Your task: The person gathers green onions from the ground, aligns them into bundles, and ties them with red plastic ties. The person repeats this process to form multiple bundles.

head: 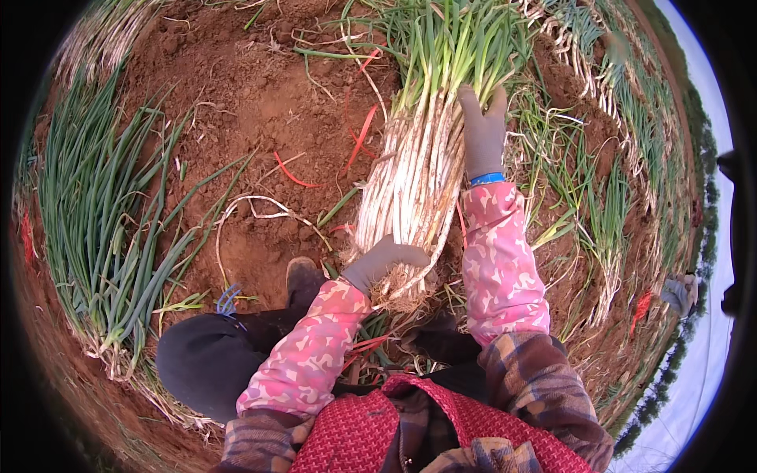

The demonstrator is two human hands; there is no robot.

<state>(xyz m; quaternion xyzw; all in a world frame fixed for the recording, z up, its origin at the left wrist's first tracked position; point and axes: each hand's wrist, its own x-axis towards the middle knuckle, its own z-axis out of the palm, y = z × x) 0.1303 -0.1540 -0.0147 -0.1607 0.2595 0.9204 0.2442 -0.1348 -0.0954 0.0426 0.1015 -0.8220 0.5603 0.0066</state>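
A large bundle of green onions (414, 171) lies before me, white stalks towards me and green leaves (455, 44) pointing away. Its tangled roots (408, 292) hang near my lap. My left hand (387, 260), in a grey work glove, grips the stalks just above the roots, thumb across the front. Higher up, my right hand (486, 133), gloved the same way with a blue cuff, holds the bundle's right side where white turns to green. Some of its fingers are hidden by leaves and stalks.
Green onions (112, 207) lie heaped on the left. Loose onions (612, 219) and long rows (641, 130) stretch along the right. Red strips (361, 139) are scattered on the brown soil (248, 118). Blue ties (227, 301) sit by my left knee (207, 360).
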